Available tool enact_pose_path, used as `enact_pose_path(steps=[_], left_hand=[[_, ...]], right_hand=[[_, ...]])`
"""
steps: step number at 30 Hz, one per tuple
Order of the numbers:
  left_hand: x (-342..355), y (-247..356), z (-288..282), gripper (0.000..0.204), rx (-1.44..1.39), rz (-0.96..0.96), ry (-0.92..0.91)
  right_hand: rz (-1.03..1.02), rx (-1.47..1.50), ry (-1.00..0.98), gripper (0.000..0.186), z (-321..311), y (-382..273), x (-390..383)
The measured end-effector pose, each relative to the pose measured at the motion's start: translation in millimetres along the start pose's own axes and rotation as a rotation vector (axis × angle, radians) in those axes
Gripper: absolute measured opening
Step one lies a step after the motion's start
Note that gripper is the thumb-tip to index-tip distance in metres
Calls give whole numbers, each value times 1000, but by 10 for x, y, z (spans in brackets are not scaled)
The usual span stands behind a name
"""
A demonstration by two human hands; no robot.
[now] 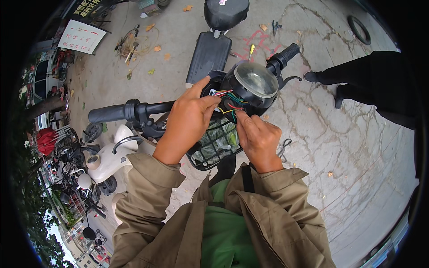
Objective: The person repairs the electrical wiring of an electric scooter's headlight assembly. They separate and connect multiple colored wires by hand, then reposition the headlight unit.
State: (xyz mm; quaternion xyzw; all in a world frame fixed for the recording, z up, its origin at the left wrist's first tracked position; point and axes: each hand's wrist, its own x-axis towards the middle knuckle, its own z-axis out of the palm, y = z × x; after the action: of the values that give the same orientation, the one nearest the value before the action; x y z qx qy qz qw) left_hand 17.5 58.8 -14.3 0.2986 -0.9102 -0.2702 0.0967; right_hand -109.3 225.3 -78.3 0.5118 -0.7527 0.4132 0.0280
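My left hand (187,120) is at the open dark housing (219,80) behind the scooter's round lamp (254,78), fingers closed beside a small white connector (212,93); what they grip is partly hidden. My right hand (259,138) pinches at the lower ends of coloured wires (232,106) spilling from the housing. Below lies a black grid basket (206,149) with bagged green items. The handlebar has a left grip (107,115) and a right grip (288,54). The footboard (208,60) and black seat (225,13) are at the top.
A person in dark clothes (380,85) stands at the right. A white scooter (107,165) and other two-wheelers stand at the left, near a white sign board (80,35). A yellow screwdriver (252,50), tangled cords (134,47) and a tyre (359,29) are also in view.
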Motion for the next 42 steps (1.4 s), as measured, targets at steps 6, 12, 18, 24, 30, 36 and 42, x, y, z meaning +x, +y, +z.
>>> enact_pose_path(steps=[6,12,18,24,30,36,42], left_hand=[[17,-28,-40,24,-46,32,-38],[17,-46,-20,21,-97,24,-28],[1,-46,14,18,-62,59,-2],[-5,-31,20,16,13,126,33],[5,-32,8,17,29,152,32],[6,-20,-14,16,21,163,30],[4,-27,-14,16,37,171,32]], right_hand=[[64,-57,-30,31,25,-110,29],[91,-163,-79,24,32,-212,66],[53,-205,-89,19,66,-224,134],[37,-210,-86,16,95,-213,151],[56,-190,-89,16,97,-208,156],[66,-187,-98,16,94,-200,151],[57,-184,-94,16,94,-194,147]])
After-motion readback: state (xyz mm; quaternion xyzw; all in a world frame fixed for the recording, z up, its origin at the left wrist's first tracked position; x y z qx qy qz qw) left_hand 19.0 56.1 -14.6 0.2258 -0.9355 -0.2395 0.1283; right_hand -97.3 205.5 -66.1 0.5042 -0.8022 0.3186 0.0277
